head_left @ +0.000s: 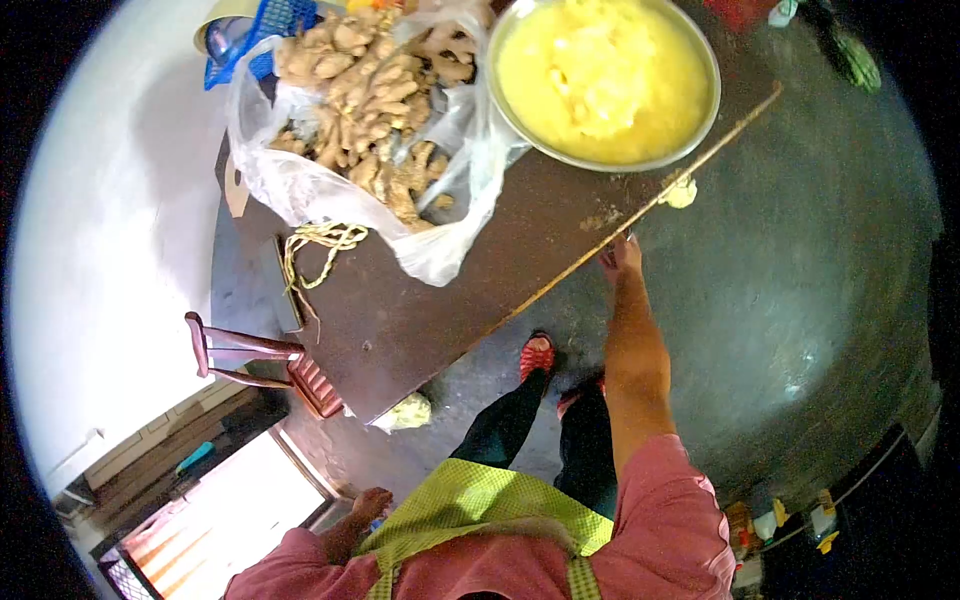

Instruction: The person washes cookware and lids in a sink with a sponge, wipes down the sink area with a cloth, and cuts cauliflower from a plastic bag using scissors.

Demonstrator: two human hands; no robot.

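Note:
My right hand (622, 259) is at the table's (400, 335) long wooden edge, its fingers curled; a small dark bit shows at the fingertips, too small to name. Low beside my apron (480, 505), my left hand (372, 503) is closed, with a scrap of blue and white just under it that I cannot make out. On the table, a wide metal basin (716, 95) holds a yellow, pulpy mass (600, 80) in liquid. To its left lies an open clear plastic bag (450, 245) full of ginger roots (370, 100).
A pale cord (325, 236) lies by the bag. Behind it are a blue plastic basket (270, 35) and a white wall (120, 200). A red-brown wooden chair (315, 385) stands at the table's left end. Pale bundles (680, 192) stick out at the table edge. A doorway (230, 520) is lower left.

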